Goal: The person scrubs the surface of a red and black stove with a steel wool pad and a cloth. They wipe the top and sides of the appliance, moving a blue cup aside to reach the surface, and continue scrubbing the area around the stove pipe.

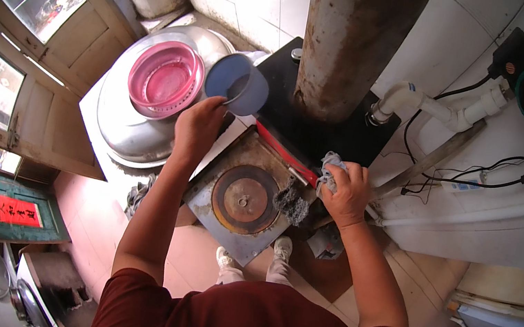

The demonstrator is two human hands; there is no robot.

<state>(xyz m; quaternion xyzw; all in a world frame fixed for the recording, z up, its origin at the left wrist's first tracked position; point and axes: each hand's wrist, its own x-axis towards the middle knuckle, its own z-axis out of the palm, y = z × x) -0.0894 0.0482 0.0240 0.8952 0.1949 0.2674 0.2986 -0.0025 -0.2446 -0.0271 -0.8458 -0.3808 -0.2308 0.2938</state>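
My left hand (199, 126) grips the rim or handle of a blue translucent plastic container (254, 89), tilted so its mouth faces left. It hangs between the pink basins and the black panel. My right hand (350, 194) is closed around a crumpled grey cloth (332, 168), at the front right edge of a glossy black panel (282, 80) with a red front edge (285, 152). Below that lies a stained metal stove top (204, 195) with a round iron lid (244, 200). A dark clump of scouring mesh (292, 204) rests on its right side.
A rusty flue pipe (340, 46) rises from the panel. Pink plastic basins (166, 78) sit on a large metal lid (117, 122) at left. White plastic pipe (439, 113), black cables (479, 185) and a power strip (466, 185) are at right. My shoes (282, 248) stand close to the stove.
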